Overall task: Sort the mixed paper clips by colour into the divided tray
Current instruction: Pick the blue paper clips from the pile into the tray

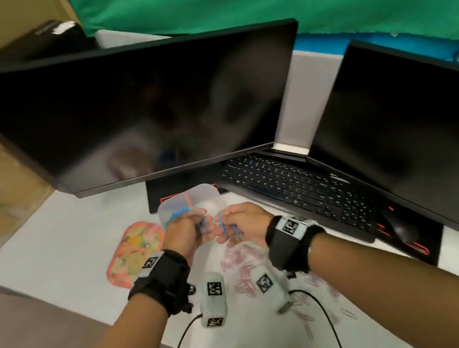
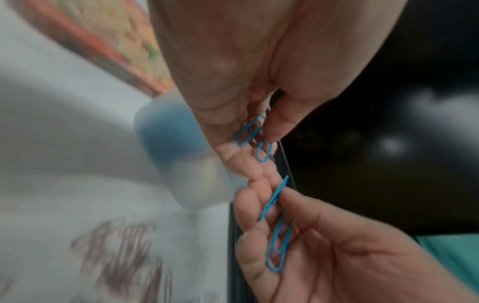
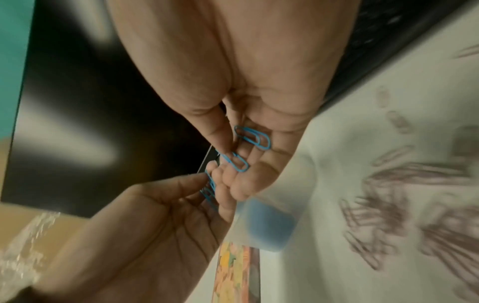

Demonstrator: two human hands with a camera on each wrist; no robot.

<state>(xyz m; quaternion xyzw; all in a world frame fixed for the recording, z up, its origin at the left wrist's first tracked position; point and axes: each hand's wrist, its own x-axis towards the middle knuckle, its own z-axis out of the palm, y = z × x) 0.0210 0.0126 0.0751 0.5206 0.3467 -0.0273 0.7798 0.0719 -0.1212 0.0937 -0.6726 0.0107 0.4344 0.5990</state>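
Observation:
Both hands hover close together above the white table (image 1: 55, 253). My left hand (image 1: 197, 223) pinches blue paper clips (image 2: 250, 133) between thumb and fingers. My right hand (image 1: 227, 225) also holds blue paper clips (image 3: 252, 138) under its thumb, and its fingertips nearly touch the left hand's. Just behind the hands stands a translucent tray (image 1: 210, 190) with blue clips (image 1: 179, 212) in its left part; its dividers are too blurred to make out. A loose pile of pink clips (image 1: 244, 264) lies on the table below the hands.
A large dark monitor (image 1: 138, 113) overhangs the back of the table. A laptop keyboard (image 1: 293, 191) and a black mouse (image 1: 400, 225) sit at right. A colourful patterned tray (image 1: 136, 253) lies left of the hands. Wrist-camera cables (image 1: 182, 342) trail over the near edge.

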